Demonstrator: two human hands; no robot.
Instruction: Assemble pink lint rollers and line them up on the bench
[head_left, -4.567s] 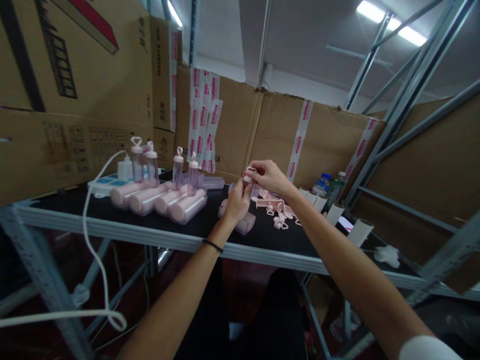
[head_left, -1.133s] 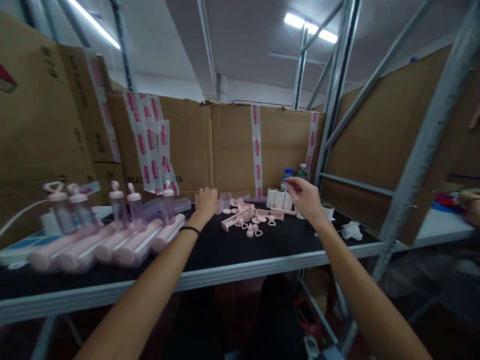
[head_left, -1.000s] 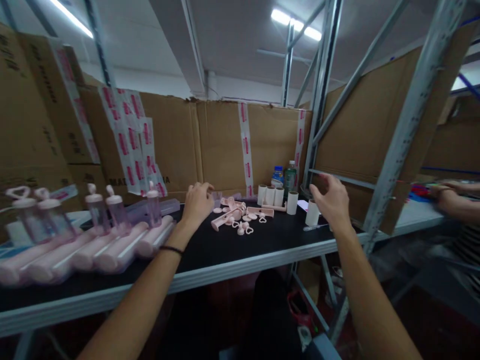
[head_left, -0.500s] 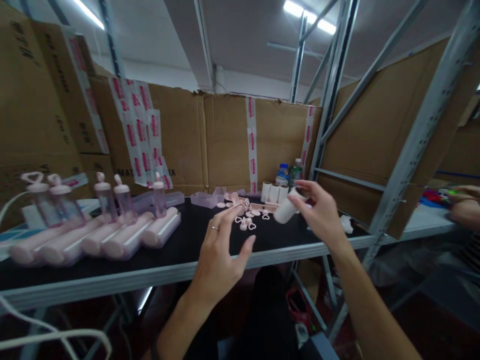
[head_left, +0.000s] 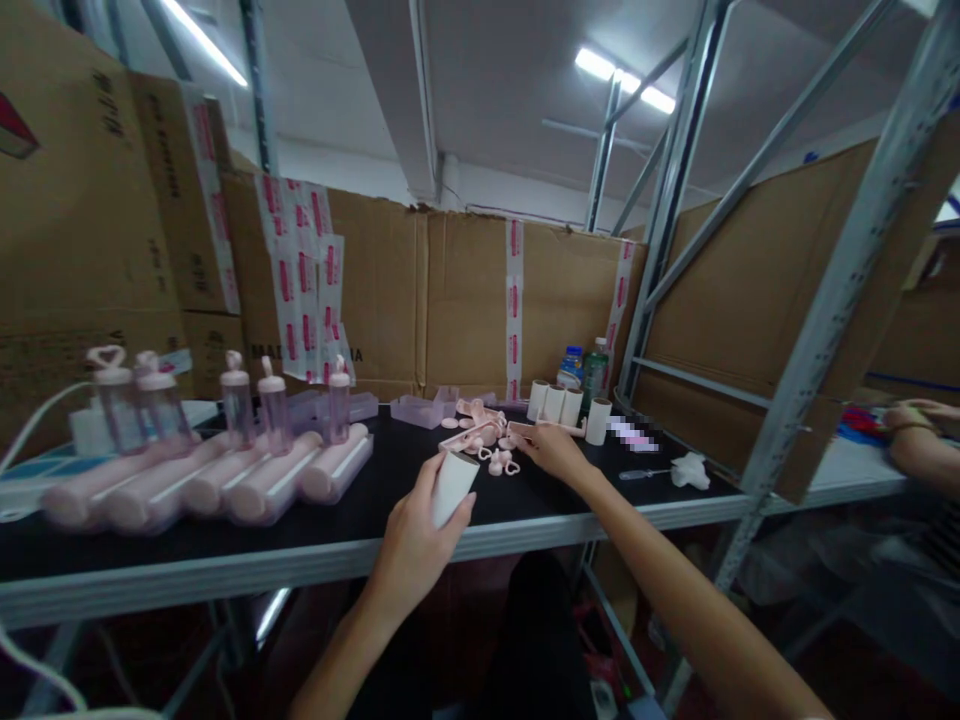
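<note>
My left hand [head_left: 420,525] is closed around a white tube [head_left: 454,488], which is tilted with its open end up, above the front of the black table. At the middle of the table my right hand [head_left: 556,452] reaches down, its fingers closed at a long flat pink plastic piece [head_left: 523,431]. Parts of that piece and the fingertips are hidden by the hand. Just left of it lies a loose heap of small pink parts [head_left: 487,432], with heart-shaped loops [head_left: 512,467] among them. Several more white tubes [head_left: 598,422] stand upright behind and right of my right hand.
At left, several pink cylinders [head_left: 264,482] lie in a row, with clear pink bottles [head_left: 340,405] with loop tops behind. Translucent purple trays [head_left: 417,411] line the cardboard wall. Bottles [head_left: 596,370], crumpled white tissue [head_left: 688,470] and a metal post are at right; another person's arm [head_left: 922,445] is beyond.
The white tube has passed from my right hand to my left, which has closed on it. My right hand has moved left and down to the long pink piece. The view has shifted slightly.
</note>
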